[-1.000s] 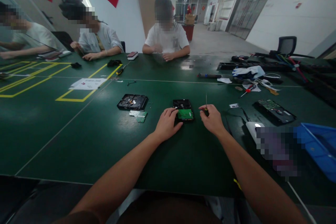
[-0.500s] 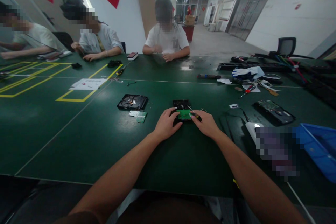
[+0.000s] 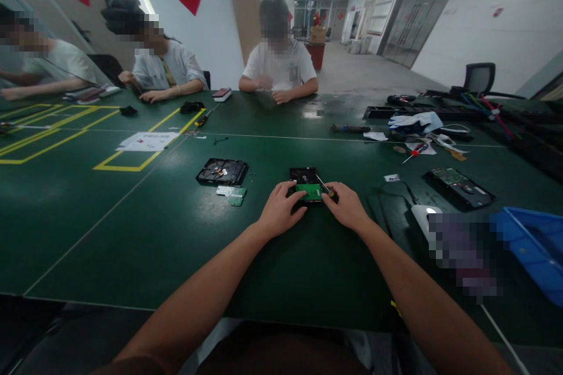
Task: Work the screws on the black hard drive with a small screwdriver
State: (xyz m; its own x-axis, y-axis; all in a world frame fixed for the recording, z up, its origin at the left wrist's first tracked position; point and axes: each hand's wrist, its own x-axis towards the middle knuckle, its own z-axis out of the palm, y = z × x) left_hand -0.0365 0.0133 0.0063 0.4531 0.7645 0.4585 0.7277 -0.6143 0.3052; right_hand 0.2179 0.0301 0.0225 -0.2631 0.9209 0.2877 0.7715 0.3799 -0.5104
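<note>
A black hard drive (image 3: 303,174) with a green circuit board (image 3: 310,192) on its near half lies on the table in front of me. My left hand (image 3: 281,208) grips the drive's left side, a finger reaching over the board. At the right edge, my right hand (image 3: 345,205) is closed round a small screwdriver (image 3: 333,194) whose handle is mostly hidden. Its thin metal shaft points up and left over the drive. Off to the left sit another hard drive (image 3: 222,171) and a loose circuit board (image 3: 233,194).
On the right are a third hard drive (image 3: 460,186), a white device with a cable (image 3: 423,217) and a blue bin (image 3: 534,246). Farther back lie a red-handled screwdriver (image 3: 416,152) and gloves (image 3: 416,122). Several people sit across the table, one person (image 3: 279,67) directly opposite.
My right hand has shifted slightly to the right with the screwdriver, and its fingers sit a little differently. A left-hand finger has moved a bit farther over the board. The drive stays put.
</note>
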